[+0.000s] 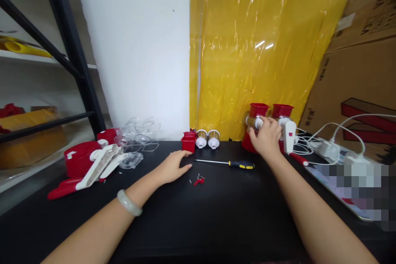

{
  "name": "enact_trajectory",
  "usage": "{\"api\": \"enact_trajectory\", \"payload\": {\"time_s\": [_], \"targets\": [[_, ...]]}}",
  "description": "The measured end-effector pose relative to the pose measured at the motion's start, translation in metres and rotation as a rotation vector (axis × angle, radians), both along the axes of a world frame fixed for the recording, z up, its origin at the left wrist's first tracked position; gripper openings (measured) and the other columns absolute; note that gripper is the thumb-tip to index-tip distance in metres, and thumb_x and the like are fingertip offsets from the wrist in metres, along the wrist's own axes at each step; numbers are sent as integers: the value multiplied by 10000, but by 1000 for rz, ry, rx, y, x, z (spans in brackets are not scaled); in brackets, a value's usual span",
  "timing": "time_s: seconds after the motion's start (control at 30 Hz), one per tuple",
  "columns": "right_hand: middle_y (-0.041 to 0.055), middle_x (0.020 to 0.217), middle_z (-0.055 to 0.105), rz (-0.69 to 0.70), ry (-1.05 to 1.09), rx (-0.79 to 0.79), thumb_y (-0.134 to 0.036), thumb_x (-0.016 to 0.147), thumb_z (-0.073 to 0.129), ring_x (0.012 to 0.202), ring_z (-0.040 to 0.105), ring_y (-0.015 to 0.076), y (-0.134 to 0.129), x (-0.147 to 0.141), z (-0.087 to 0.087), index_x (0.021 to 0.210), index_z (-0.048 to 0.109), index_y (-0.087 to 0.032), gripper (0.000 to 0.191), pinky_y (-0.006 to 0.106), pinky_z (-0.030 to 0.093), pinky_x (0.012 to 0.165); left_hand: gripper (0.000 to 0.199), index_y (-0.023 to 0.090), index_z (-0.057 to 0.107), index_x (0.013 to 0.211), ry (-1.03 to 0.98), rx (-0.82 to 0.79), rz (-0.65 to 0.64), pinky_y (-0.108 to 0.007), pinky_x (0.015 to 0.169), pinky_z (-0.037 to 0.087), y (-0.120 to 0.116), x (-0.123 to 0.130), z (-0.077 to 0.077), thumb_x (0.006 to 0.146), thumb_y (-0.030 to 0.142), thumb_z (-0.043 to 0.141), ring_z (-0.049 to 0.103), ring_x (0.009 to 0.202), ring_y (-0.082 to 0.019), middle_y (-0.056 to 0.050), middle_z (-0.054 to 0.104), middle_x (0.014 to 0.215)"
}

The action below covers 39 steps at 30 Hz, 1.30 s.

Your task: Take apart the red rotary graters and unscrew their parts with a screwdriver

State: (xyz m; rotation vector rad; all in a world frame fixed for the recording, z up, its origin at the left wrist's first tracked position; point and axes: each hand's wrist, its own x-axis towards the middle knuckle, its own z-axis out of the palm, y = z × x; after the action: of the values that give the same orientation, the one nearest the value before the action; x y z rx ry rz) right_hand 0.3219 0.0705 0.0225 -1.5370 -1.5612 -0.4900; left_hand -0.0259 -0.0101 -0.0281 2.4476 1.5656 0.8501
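Note:
My right hand (268, 137) is at the right back of the black table, thumb and fingers curled round the white end of a red and white rotary grater (258, 109). The hand hides much of its body. A second rotary grater (283, 110), with a white crank and red handle, stands close beside it. My left hand (175, 166) rests on the table, fingers stretched forward and thumb apart, nothing held. Its fingertips are near red hoppers (188, 142) and the tip of a black and yellow screwdriver (241, 164). Small screws and red bits (199, 181) lie in front.
Two metal grater drums (213, 139) with white ends stand behind the screwdriver. At left are red grater bases (81, 159), white crank arms (100, 165) and clear plastic parts (139, 136). White cables (328, 144) and a tablet (334, 192) lie right, before a cardboard box (355, 82).

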Motion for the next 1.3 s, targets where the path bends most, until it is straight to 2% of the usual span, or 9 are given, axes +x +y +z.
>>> {"api": "enact_trajectory", "payload": {"time_s": [0.1, 0.27, 0.4, 0.47, 0.73, 1.3], "targets": [[238, 1353, 369, -86, 93, -14, -405, 868, 514, 1253, 350, 393, 12, 14, -6, 1381, 344, -94, 624, 493, 307, 1019, 421, 208, 589, 1223, 25, -30, 2, -456, 1050, 423, -2, 3, 1, 847, 397, 595, 578, 1188, -282, -107, 630, 1286], [291, 1353, 417, -56, 223, -172, -382, 842, 554, 1280, 399, 389, 27, 27, -17, 1441, 204, -16, 784, 459, 343, 1017, 407, 206, 605, 1207, 52, -48, 1, -445, 1047, 421, -3, 4, 4, 853, 406, 582, 579, 1184, -278, -106, 634, 1276], [264, 1201, 581, -18, 355, -353, -376, 884, 512, 1097, 593, 353, 30, 34, -18, 1385, 304, -62, 627, 432, 452, 885, 391, 210, 620, 1194, 66, -56, -3, -438, 1046, 419, -2, 4, 4, 856, 405, 583, 579, 1179, -274, -101, 639, 1259], [250, 1123, 626, -18, 370, -381, -385, 891, 510, 1024, 632, 346, 29, 35, -17, 1324, 374, -83, 545, 434, 470, 844, 380, 215, 626, 1185, 71, -58, -10, -437, 1045, 419, -2, 4, 4, 858, 405, 582, 580, 1176, -273, -97, 643, 1249], [217, 1196, 614, 15, 398, -337, -350, 883, 534, 1088, 614, 313, 36, 38, -19, 1258, 424, -112, 457, 386, 476, 880, 356, 205, 643, 1152, 73, -55, -26, -431, 1026, 434, -1, 4, 6, 858, 397, 584, 600, 1135, -268, -100, 663, 1199], [223, 1177, 607, 67, 422, -254, -350, 857, 560, 1095, 603, 341, 44, 41, -28, 1235, 437, -117, 461, 432, 468, 899, 344, 197, 637, 1153, 80, -38, -28, -439, 1019, 435, 0, 1, 5, 867, 380, 584, 602, 1130, -263, -103, 658, 1185]]}}
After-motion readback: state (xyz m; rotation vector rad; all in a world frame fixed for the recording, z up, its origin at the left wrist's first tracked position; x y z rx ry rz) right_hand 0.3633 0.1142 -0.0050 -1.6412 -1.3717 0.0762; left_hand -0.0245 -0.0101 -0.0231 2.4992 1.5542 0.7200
